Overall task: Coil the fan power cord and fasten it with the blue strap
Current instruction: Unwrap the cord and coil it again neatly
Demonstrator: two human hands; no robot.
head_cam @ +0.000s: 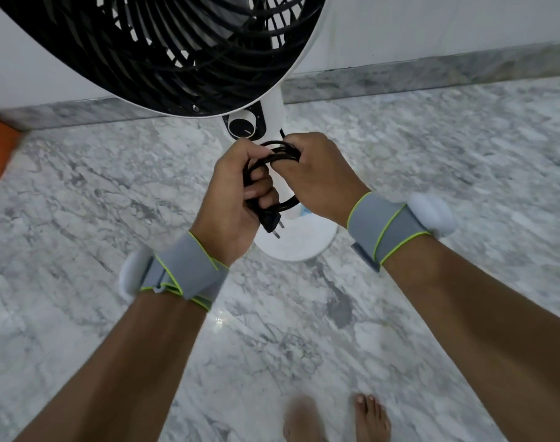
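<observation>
Head view: two hands, left [237,189] and right [317,177], each grip clamped on one coiled cord [282,154] (black).

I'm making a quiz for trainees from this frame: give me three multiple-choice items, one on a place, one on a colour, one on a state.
1. Where is the plug?
A. below the left hand
B. on the floor
C. in a wall socket

2. What colour is the power cord?
A. white
B. black
C. orange

3. What state is the cord in?
A. straight along the floor
B. coiled, held by both hands
C. wound round the fan pole

Answers: 1 A, the plug hangs under the left fist. 2 B, the loops are black. 3 B, the left hand and right hand both grip the loops.
</observation>
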